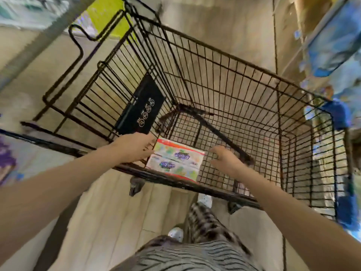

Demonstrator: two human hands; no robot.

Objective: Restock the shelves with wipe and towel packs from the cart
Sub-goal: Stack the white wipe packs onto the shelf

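Observation:
A black wire cart stands in front of me. One pack, white with a red border, pastel print and blue logos, lies inside the basket by its near rim. My left hand reaches over the rim, and its fingers meet the pack's left edge. Just to the right of the pack is my right hand, inside the basket with loosely curled fingers and nothing in it. I cannot tell whether it touches the pack's corner.
The cart's black seat flap with white icons hangs at the handle end. Shelves with blue packs run along the right. Purple-printed packs sit at the far left and a yellow-green item at the top. The floor is beige tile.

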